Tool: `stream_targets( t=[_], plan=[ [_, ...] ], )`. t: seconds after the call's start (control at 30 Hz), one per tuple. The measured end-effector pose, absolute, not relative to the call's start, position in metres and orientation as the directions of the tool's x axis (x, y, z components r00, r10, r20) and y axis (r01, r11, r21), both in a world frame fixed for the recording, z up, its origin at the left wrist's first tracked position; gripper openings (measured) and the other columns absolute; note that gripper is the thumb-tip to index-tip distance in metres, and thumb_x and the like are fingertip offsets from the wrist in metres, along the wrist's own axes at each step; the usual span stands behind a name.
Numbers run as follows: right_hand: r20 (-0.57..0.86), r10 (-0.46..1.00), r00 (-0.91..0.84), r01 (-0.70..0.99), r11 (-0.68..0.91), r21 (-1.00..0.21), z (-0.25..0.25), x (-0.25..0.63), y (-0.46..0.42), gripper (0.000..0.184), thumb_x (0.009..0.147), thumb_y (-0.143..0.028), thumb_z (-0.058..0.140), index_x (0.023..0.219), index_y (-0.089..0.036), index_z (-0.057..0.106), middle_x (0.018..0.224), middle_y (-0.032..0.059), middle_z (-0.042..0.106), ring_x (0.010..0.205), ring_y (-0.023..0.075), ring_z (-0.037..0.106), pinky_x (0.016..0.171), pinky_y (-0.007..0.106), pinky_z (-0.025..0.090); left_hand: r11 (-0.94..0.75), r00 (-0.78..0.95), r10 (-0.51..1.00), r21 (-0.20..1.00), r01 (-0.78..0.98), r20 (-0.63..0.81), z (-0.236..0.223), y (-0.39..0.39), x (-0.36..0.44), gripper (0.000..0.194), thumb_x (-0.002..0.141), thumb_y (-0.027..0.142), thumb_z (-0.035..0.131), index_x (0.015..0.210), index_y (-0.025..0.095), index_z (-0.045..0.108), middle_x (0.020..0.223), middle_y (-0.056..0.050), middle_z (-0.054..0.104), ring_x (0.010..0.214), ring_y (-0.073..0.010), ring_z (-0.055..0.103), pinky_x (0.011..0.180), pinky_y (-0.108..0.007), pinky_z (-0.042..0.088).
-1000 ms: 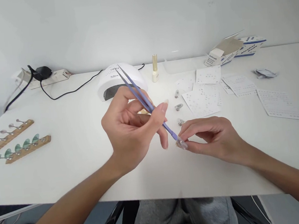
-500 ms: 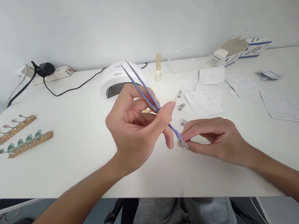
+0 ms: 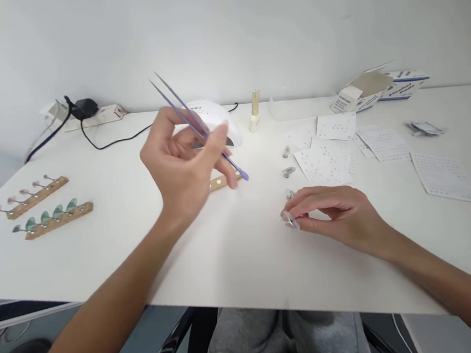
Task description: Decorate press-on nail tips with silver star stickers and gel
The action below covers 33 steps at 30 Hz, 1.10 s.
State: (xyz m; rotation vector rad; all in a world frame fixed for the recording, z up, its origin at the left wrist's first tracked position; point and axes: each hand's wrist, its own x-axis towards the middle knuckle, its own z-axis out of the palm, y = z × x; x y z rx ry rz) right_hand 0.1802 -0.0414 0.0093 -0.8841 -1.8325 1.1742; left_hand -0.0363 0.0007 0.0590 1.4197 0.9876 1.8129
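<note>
My left hand (image 3: 184, 167) holds a pair of purple tweezers (image 3: 192, 121) between thumb and fingers. The two thin tips point up and away, and the rounded end hangs low above the table. Under that hand lies a wooden strip with white dots (image 3: 218, 183), partly hidden by the fingers. My right hand (image 3: 334, 211) pinches a small clear nail tip on a metal stand (image 3: 290, 221) between thumb and fingertips, low over the table. Just beyond it stand several similar clear nail tips (image 3: 288, 172) in a column, the nearest partly covered by my right fingers.
At the left lie two wooden bars with pink (image 3: 37, 198) and green nail tips (image 3: 58, 216). A white nail lamp (image 3: 230, 124) and a polish bottle (image 3: 255, 111) stand behind. Sticker sheets (image 3: 321, 162), small packets (image 3: 424, 128) and an opened box (image 3: 360, 92) occupy the right side.
My left hand has moved left and away from the right hand, taking the tweezers' rounded end off the nail tip. My right hand stays almost in place, still pinching the nail tip.
</note>
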Motion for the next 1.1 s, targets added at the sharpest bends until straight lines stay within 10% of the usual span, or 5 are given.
stream_targets(
  t=[0.57, 1.1],
  plan=[
    [0.132, 0.962, -0.238, 0.277, 0.197, -0.941, 0.048, 0.122, -0.02, 0.018, 0.069, -0.035, 0.078, 0.08, -0.021, 0.075, 0.085, 0.0043, 0.075, 0.079, 0.021, 0.07, 0.071, 0.034, 0.056, -0.213, -0.217, 0.969, 0.847, -0.488, 0.119, 0.037, 0.078, -0.129, 0.03, 0.071, 0.022, 0.076, 0.07, 0.017, 0.047, 0.052, 0.001, 0.062, 0.033, -0.0045, 0.045, 0.035, -0.018, 0.036],
    [0.163, 0.954, -0.25, 0.357, 0.248, -0.9, -0.023, 0.037, 0.026, 0.015, 0.07, -0.032, 0.073, 0.078, -0.02, 0.075, 0.1, 0.006, 0.074, 0.095, 0.0236, 0.067, 0.085, 0.036, 0.051, -0.237, -0.196, 0.969, 0.788, -0.569, 0.15, 0.037, 0.076, -0.133, 0.022, 0.077, 0.017, 0.069, 0.072, 0.014, 0.047, 0.053, -0.001, 0.062, 0.033, -0.0041, 0.043, 0.035, -0.018, 0.033]
  ],
)
